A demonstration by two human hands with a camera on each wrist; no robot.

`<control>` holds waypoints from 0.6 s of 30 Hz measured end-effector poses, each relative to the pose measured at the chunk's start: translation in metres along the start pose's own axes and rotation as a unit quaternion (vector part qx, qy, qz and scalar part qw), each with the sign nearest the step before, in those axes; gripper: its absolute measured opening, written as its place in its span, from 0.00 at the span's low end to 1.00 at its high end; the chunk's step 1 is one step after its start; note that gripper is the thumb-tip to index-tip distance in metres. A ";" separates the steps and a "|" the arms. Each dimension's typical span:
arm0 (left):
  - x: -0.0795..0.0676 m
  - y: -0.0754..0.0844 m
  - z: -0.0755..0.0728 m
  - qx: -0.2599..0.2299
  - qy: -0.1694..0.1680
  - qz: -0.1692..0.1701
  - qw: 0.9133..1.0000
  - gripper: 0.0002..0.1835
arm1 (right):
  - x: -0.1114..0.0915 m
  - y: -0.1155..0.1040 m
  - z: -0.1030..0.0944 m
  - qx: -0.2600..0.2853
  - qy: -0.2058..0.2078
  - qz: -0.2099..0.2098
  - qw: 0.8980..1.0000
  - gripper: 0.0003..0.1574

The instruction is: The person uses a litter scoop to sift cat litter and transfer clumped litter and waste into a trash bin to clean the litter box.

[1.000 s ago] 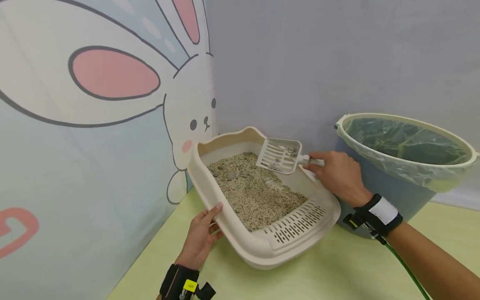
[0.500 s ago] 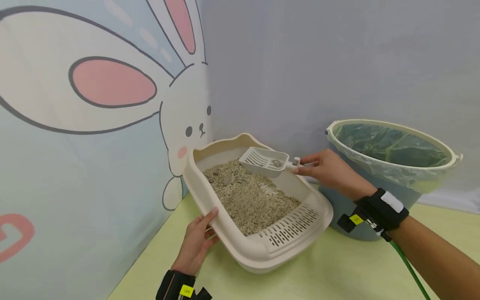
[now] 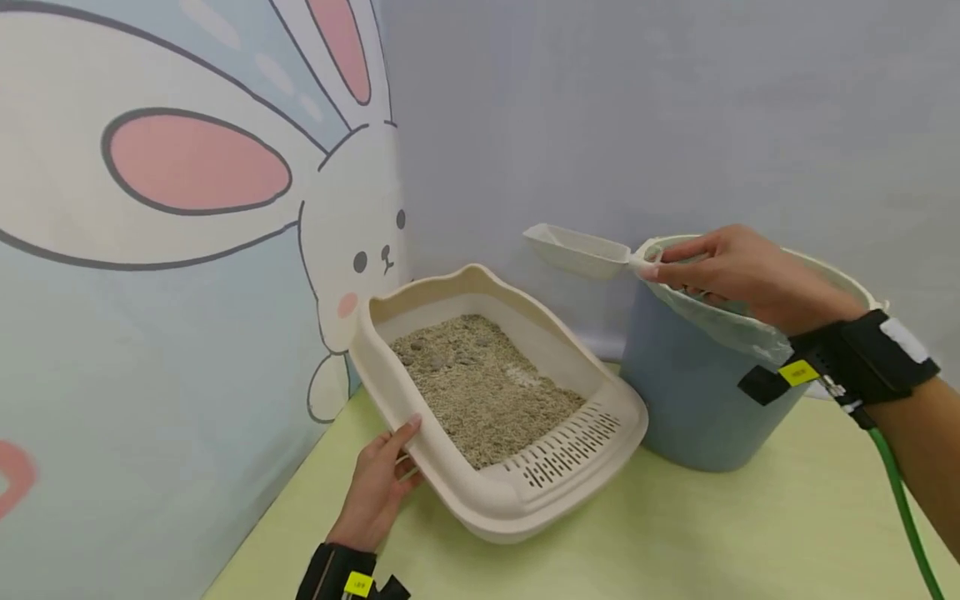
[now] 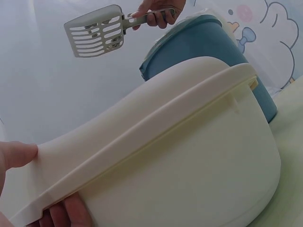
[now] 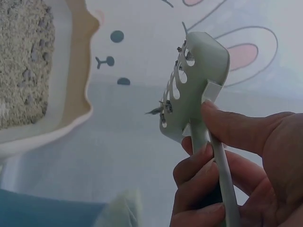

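Note:
In the head view my right hand [image 3: 757,271] pinches the handle of a slotted white litter scoop [image 3: 581,250], held in the air above the near-left rim of a bucket. Grey clumps show through the slots of the scoop [image 4: 97,33] in the left wrist view. My left hand [image 3: 378,479] grips the left rim of a beige litter box [image 3: 390,350], thumb on top and fingers under the lip. Inside the box lies tan litter [image 3: 480,392] with several darker clumps toward the far end. One side of the box stands higher, so it looks tilted.
A blue-grey bucket [image 3: 690,400] with a clear plastic liner [image 3: 720,325] over its rim stands right of the litter box. A wall with a rabbit drawing [image 3: 360,233] rises at the left, a plain grey wall [image 3: 517,125] behind. The floor [image 3: 675,533] is light green.
My right hand has lifted the scoop up and to the right, from over the litter box toward the bucket. The scoop now shows its side. My left hand keeps its grip on the rim.

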State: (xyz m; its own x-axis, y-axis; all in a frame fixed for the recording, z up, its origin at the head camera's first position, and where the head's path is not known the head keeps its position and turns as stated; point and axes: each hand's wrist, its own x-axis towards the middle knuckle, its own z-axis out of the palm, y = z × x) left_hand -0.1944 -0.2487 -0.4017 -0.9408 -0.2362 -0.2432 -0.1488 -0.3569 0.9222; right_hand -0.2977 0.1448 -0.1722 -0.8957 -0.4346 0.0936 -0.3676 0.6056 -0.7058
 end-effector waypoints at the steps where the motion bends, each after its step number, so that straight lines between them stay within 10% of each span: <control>1: 0.000 0.001 0.000 0.003 0.001 0.000 1.000 0.38 | -0.003 0.003 -0.008 -0.004 0.002 0.008 1.000 0.30; 13: 0.000 0.000 -0.001 0.011 -0.001 0.001 1.000 0.40 | -0.044 0.076 -0.076 -0.110 0.087 0.101 0.985 0.52; 18: 0.000 -0.001 -0.001 0.007 0.000 0.003 1.000 0.40 | -0.061 0.091 -0.073 -0.241 0.159 0.113 0.951 0.51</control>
State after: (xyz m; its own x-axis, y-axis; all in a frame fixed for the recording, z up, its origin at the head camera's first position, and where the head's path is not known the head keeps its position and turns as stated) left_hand -0.1939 -0.2496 -0.4030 -0.9413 -0.2388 -0.2385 -0.1481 -0.3426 0.9277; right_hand -0.2949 0.2750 -0.1902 -0.9676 -0.0788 0.2397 -0.1592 0.9278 -0.3376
